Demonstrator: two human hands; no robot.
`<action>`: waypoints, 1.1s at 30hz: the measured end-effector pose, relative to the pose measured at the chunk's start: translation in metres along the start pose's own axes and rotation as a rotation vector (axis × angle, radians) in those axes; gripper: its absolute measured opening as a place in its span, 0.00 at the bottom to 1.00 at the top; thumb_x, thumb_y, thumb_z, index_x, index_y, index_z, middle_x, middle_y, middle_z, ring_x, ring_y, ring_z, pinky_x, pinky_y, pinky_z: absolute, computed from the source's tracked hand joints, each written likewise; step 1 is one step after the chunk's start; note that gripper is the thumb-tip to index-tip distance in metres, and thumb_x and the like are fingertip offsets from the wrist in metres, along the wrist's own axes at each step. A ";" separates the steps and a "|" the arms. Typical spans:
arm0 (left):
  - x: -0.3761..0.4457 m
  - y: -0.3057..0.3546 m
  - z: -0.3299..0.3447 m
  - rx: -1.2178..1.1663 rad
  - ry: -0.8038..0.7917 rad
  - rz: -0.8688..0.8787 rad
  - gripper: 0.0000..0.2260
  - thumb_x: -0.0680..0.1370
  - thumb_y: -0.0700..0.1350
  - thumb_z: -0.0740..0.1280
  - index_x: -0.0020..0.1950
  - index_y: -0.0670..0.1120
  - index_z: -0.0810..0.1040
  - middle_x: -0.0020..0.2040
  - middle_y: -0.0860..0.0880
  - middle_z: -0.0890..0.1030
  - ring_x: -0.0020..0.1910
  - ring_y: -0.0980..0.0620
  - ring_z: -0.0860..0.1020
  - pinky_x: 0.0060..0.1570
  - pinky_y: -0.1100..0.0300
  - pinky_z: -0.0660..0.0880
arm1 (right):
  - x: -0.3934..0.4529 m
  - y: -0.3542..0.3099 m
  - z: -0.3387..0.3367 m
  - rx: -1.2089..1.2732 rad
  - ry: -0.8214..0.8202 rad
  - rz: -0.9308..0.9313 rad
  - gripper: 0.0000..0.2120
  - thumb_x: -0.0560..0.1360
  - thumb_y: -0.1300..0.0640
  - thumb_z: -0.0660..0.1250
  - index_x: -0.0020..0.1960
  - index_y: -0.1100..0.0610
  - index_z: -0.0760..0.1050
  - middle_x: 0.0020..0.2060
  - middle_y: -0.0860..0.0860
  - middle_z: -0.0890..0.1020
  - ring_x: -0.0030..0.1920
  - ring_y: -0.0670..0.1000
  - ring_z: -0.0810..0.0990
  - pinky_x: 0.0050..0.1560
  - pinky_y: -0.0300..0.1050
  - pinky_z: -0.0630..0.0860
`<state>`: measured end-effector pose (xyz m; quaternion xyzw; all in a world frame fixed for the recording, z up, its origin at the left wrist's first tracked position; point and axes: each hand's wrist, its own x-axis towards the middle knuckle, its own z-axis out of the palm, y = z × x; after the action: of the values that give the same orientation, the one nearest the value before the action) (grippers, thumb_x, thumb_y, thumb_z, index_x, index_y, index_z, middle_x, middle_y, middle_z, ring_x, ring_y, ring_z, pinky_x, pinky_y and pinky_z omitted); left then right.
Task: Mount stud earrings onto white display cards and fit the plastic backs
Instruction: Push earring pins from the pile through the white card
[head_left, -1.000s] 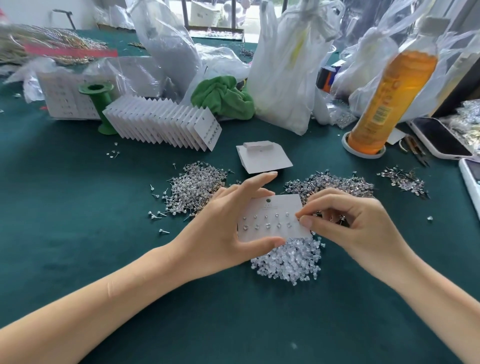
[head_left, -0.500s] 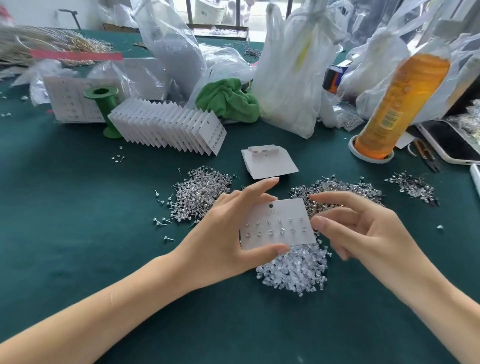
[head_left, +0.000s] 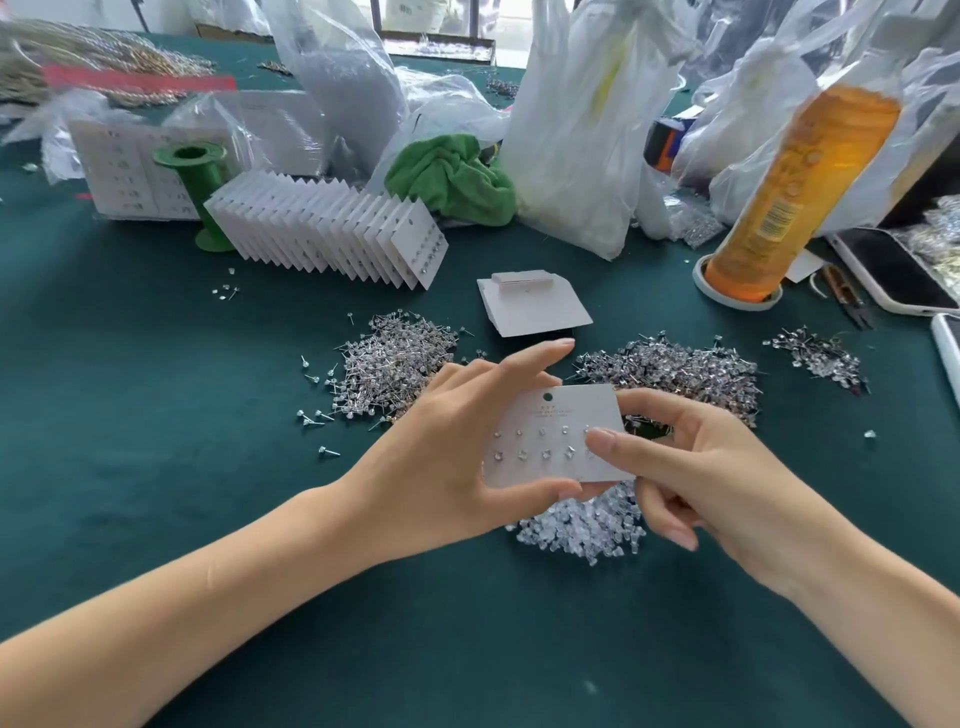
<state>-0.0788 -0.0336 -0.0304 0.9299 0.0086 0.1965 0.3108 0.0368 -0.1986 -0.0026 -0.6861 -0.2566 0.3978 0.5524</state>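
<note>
pinching the thin, bendy card (head_left: 550, 441) by its edges, left hand (head_left: 457, 441) at nine o'clock, right hand (head_left: 691, 467) at three.

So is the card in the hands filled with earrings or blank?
Largely filled: the card shows two rows of studs. The right hand's thumb covers its right end, so completeness cannot be told.

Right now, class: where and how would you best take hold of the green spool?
Grip the green spool by its narrow stem between the two flanges, coming from its open left side. It stands upright, and the fanned cards crowd its right.
</note>
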 end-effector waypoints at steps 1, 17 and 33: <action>0.000 0.001 0.000 0.004 0.000 0.007 0.36 0.69 0.63 0.67 0.73 0.59 0.56 0.61 0.56 0.76 0.57 0.61 0.68 0.62 0.72 0.60 | 0.000 0.000 0.000 0.001 -0.006 -0.002 0.22 0.61 0.46 0.74 0.53 0.50 0.80 0.18 0.51 0.76 0.14 0.46 0.63 0.19 0.31 0.60; 0.001 -0.006 0.004 0.064 0.051 0.141 0.34 0.70 0.59 0.69 0.72 0.50 0.62 0.62 0.58 0.73 0.58 0.65 0.67 0.62 0.66 0.62 | 0.002 0.008 -0.008 0.022 -0.050 -0.033 0.18 0.63 0.52 0.74 0.52 0.53 0.79 0.29 0.55 0.83 0.16 0.46 0.63 0.20 0.31 0.61; 0.015 -0.044 -0.017 0.203 0.007 0.089 0.05 0.75 0.40 0.70 0.49 0.43 0.83 0.43 0.52 0.81 0.43 0.52 0.78 0.51 0.56 0.74 | 0.009 0.008 -0.017 0.194 0.222 -0.308 0.13 0.62 0.53 0.73 0.47 0.49 0.79 0.40 0.58 0.86 0.20 0.46 0.66 0.22 0.32 0.63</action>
<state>-0.0663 0.0136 -0.0376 0.9553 -0.0118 0.2116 0.2059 0.0547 -0.2030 -0.0114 -0.6221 -0.2564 0.2534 0.6950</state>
